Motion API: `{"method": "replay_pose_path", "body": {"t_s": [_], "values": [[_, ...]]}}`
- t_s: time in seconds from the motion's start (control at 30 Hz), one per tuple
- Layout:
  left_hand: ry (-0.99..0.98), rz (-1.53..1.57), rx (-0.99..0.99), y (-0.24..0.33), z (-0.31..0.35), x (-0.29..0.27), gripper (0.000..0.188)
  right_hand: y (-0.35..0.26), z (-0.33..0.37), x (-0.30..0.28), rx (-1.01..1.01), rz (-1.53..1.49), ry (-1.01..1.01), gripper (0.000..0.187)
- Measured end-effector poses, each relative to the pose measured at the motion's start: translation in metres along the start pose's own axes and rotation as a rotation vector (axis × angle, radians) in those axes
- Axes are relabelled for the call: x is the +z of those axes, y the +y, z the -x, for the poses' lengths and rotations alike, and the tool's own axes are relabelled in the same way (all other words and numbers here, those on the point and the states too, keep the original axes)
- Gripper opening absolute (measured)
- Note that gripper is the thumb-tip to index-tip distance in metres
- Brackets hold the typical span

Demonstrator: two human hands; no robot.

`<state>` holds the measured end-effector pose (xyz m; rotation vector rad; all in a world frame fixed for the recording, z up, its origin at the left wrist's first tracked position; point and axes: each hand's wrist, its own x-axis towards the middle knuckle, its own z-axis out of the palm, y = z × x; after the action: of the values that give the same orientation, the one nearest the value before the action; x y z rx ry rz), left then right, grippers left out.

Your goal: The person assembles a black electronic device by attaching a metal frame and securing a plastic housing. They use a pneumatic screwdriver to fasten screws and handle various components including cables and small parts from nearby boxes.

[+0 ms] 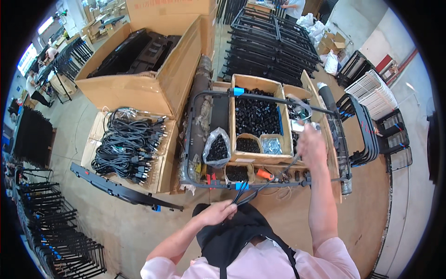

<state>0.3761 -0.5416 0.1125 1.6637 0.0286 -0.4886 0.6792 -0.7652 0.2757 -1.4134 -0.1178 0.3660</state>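
My left hand [218, 212] is closed around a looped black cable [242, 197] in front of my dark apron. Strands of the cable stick up past the fingers, and one runs up and right toward the parts box. My right hand [312, 145] is over the right side of the wooden parts box [259, 161], close to small white items [304, 125] there. Its fingertips are blurred, so what they hold, if anything, cannot be told. Between me and the box, a black tubular frame [189, 139] with blue tape lies around the box and across the bench.
Coiled black cables [125, 144] fill a carton at left, below a large cardboard box [125, 93] of black panels. An orange-handled tool [265, 174] lies near a bag of black parts [217, 148]. A black bar [125, 189] juts out at front left. Stacked frames [269, 46] stand behind.
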Motion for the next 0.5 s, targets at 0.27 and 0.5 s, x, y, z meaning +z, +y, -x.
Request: {"method": "replay_pose_path", "body": {"t_s": [0.27,0.5], "values": [[0.9,-0.441,0.499,0.126,0.038,-0.03,0.011,0.0,0.109,0.024,0.185,0.044,-0.321,0.04],[0.777,-0.45,0.573,0.21,0.006,-0.013,0.049,0.014,0.144,-0.002,0.192,0.169,-0.499,0.037]]}}
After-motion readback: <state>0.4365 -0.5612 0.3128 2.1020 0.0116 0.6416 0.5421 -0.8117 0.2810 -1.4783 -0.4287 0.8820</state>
